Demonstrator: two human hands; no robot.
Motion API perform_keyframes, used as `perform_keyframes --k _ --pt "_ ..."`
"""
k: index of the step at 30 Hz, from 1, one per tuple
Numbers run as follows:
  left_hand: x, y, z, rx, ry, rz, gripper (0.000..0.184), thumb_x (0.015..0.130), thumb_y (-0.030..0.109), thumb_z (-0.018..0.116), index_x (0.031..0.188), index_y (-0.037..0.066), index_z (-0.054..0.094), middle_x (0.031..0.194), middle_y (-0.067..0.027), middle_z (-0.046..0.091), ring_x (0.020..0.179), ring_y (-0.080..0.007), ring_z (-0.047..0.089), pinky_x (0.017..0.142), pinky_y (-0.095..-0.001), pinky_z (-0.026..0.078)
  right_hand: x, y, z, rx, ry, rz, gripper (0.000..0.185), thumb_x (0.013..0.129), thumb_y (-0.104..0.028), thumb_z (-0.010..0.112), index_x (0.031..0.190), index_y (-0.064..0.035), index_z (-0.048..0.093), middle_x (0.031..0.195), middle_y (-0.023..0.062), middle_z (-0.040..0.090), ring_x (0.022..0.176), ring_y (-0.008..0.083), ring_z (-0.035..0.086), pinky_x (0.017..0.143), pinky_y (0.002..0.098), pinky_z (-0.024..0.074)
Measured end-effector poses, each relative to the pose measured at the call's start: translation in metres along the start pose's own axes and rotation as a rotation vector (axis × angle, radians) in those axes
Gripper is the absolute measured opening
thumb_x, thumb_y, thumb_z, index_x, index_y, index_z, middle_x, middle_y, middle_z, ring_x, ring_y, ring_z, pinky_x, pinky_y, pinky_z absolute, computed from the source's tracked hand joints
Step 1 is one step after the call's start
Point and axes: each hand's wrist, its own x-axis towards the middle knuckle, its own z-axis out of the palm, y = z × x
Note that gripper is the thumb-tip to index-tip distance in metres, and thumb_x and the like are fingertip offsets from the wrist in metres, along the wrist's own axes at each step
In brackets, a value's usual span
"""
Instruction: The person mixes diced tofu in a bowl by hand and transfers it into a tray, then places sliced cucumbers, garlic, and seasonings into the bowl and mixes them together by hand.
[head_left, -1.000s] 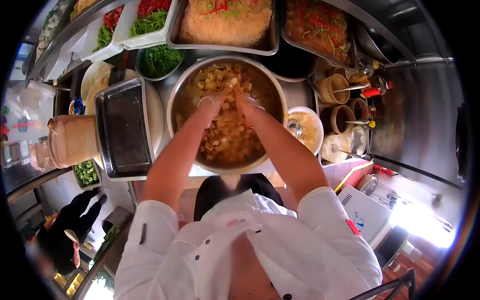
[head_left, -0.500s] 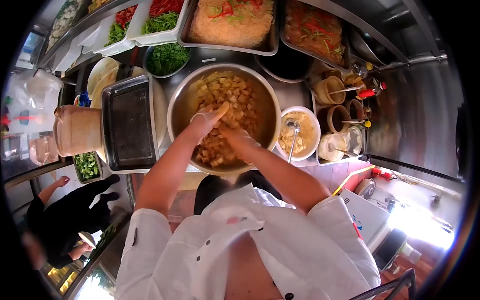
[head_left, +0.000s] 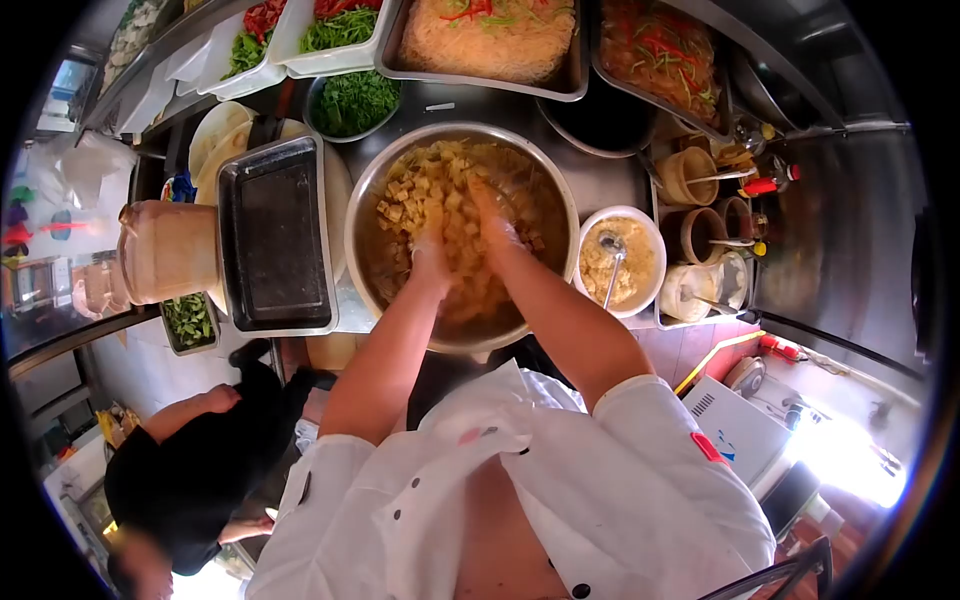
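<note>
Both hands down in diced food, metal bowl.

Left hand (head_left: 430,252) in the near-left part of the metal bowl (head_left: 550,190), fingers sunk in diced food (head_left: 410,205); spread or pinching, cannot tell. Right hand (head_left: 497,235) just beside it, fingers extended forward, partly covered; grip can't be told.

Risks, my read: a hard push could slide the bowl or tip its near rim; a fast scoop could throw cubes or sauce over the side; squeezing could crush cubes.

Edges: worktop (head_left: 610,185) front edge close on the bowl's near side, little margin. Black tray (head_left: 275,235) tight left, white bowl (head_left: 658,262) with spoon (head_left: 612,285) tight right. Some room beyond the bowl, before the noodle tray (head_left: 480,85).
</note>
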Motion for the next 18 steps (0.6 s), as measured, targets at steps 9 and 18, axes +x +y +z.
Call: perform_keyframes --k 9,18 --pt "0.002 0.029 0.0 0.976 0.379 0.257 0.05 0.103 0.039 0.051 0.141 0.006 0.053 0.133 -0.0143 0.059 0.114 -0.0283 0.055 0.093 -0.0462 0.047 -0.002 0.0 -0.006 -0.781 -0.06 -0.322 0.084 0.085 -0.041 0.079 0.157 -0.0307 0.038 0.154 0.0228 0.045 0.137 0.0365 0.047 0.108 0.0454 0.0451" --pt "-0.016 0.089 0.01 0.564 0.259 0.007 0.056 0.103 0.025 0.062 0.154 0.014 0.043 0.145 -0.016 0.056 0.128 -0.0291 0.057 0.104 -0.0452 0.051 0.01 -0.047 -0.062 -0.412 -0.248 -0.095 0.076 0.091 -0.005 0.069 0.156 -0.0331 0.041 0.162 0.0147 0.038 0.144 0.023 0.044 0.117 0.0431 0.0407"
